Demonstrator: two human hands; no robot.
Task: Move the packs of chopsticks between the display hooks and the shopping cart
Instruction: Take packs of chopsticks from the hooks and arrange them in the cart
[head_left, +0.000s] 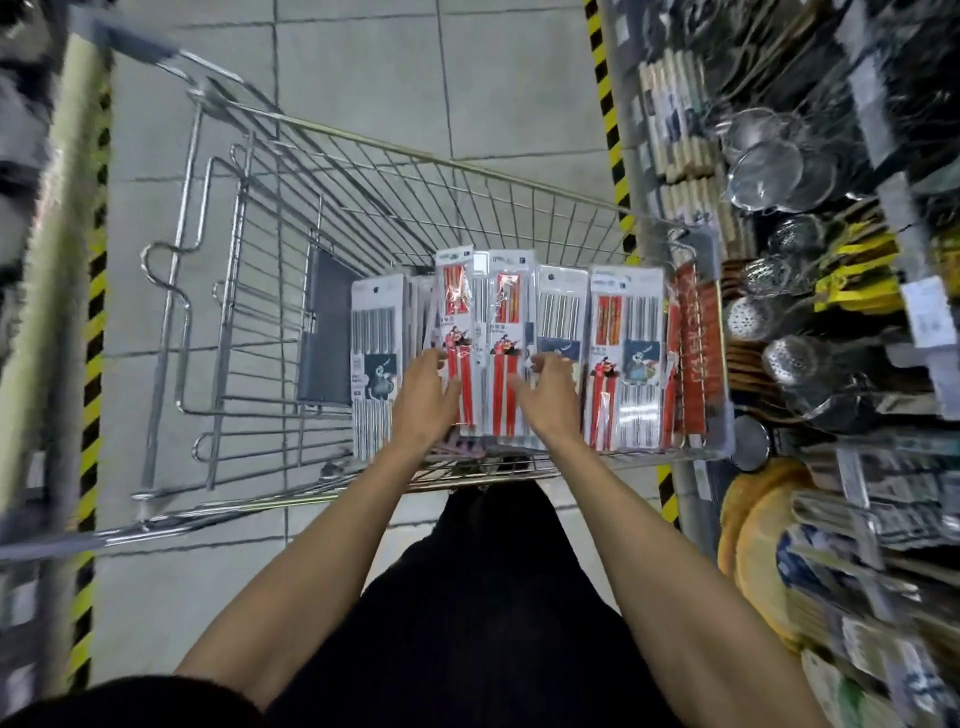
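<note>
Below the camera, two bare forearms reach forward over dark clothing to the near end of a wire shopping cart (415, 156). The left grip (423, 397) lies wide, fingers spread and fairly straight, resting on the face of a pack of red chopsticks (460, 332). The right grip (550, 397) sits just beside it on a second red pack (506, 332), fingertips bent over the edge; whether it clasps the pack cannot be told.

Both packs belong to a row of chopstick packs standing side by side across the cart's near end. Their long axes run parallel, away from the person, with the white header cards at the far ends. Left of the left grip stands a pack of steel chopsticks (375, 332). Right of the right grip stands a wide pack with red and steel pairs (628, 332), then red packs (698, 338) against the cart's side.

Beyond the grips the rest of the basket shows bare wire over grey floor tiles (363, 62). Far right of the right grip, shelving carries metal strainers (769, 166) and other kitchen tools, blurred.
</note>
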